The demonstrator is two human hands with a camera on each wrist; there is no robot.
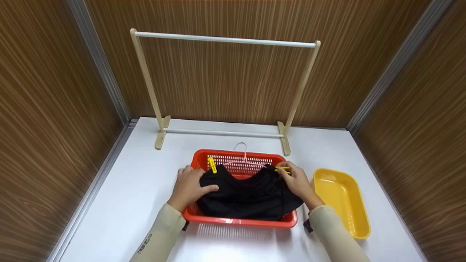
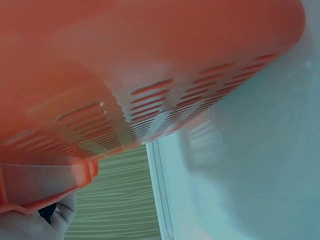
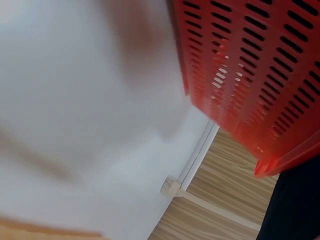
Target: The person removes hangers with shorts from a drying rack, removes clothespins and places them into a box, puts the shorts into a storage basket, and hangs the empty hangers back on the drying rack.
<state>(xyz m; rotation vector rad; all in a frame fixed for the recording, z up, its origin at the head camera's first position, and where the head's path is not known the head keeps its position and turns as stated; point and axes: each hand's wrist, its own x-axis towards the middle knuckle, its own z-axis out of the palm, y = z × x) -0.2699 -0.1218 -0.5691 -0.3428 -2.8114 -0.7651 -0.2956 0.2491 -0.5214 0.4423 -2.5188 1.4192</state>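
A black garment [image 1: 247,200] lies over the red basket [image 1: 233,220], with a pink hanger [image 1: 244,160] at its neckline. One yellow clip [image 1: 212,165] stands on the garment's left shoulder. At the right shoulder, my right hand [image 1: 296,182] pinches a second yellow clip [image 1: 282,167] between thumb and fingers. My left hand [image 1: 191,186] grips the garment's left side by the basket's edge, thumb on top of the cloth. In the left wrist view part of the left hand [image 2: 37,225] shows beside the basket [image 2: 150,60]; the right wrist view shows the basket [image 3: 240,75] and dark cloth [image 3: 295,205].
Behind the basket stands a rack with a white top bar [image 1: 225,39] and wooden feet [image 1: 284,140]. A yellow tray [image 1: 336,193] sits on the white table [image 1: 120,203] to the right of the basket. Wood-patterned panels [image 1: 225,83] enclose the table at the back and sides.
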